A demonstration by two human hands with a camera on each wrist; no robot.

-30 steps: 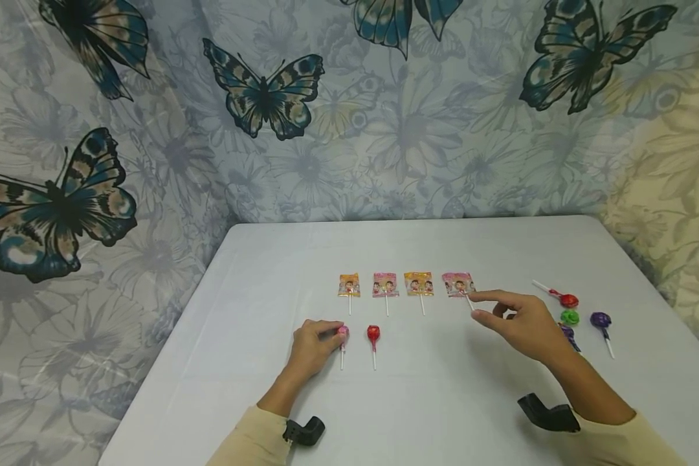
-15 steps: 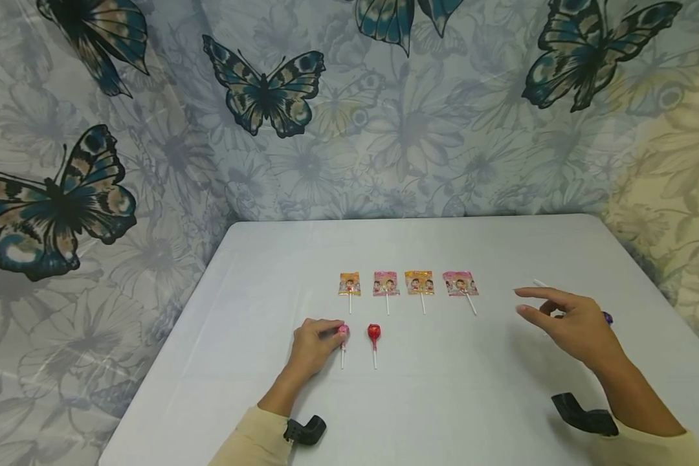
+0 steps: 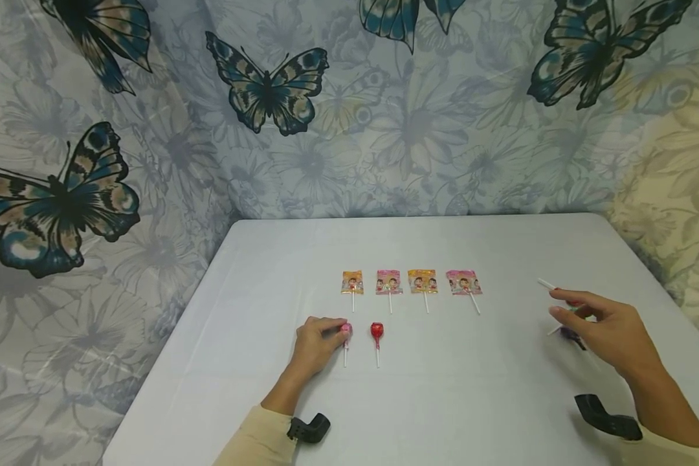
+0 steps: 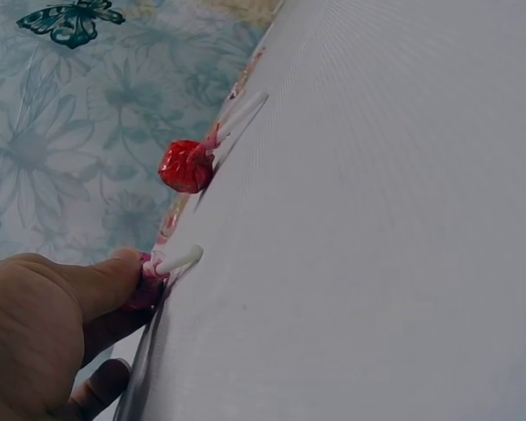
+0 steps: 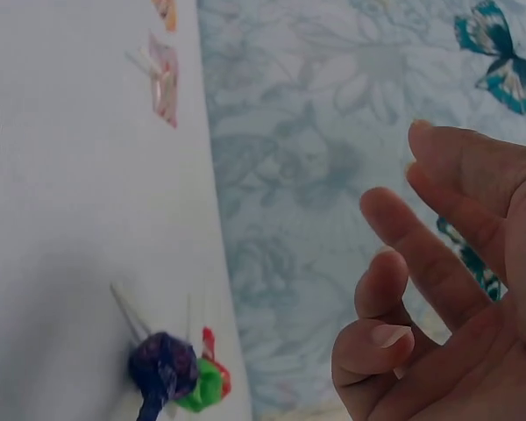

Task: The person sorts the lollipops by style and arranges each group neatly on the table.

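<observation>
A pink lollipop [image 3: 347,328] was pinched at its wrapped head by the left hand [image 3: 313,343], white stick [image 3: 345,359] pointed nearward. A purple lollipop [image 5: 162,364], green lollipop [image 5: 203,390] and red lollipop [image 5: 223,377] were clustered by the right hand [image 3: 611,330].

Head view forward-down, wrist views close, white table [image 3: 443,401] in all.

The left hand [image 3: 314,345] pinches between thumb [image 3: 334,340] and forefinger [image 3: 327,325]; the left forearm [image 3: 279,393] slants up and rightward from a cream left sleeve [image 3: 259,437]; the right hand [image 3: 614,333] has loosely bent fingers pointing leftward, holding nothing; the right forearm [image 3: 670,404] slants up and leftward from a matching right sleeve [image 3: 670,450]; dim lighting makes the right thumb's exact pose hard to tell.
</observation>
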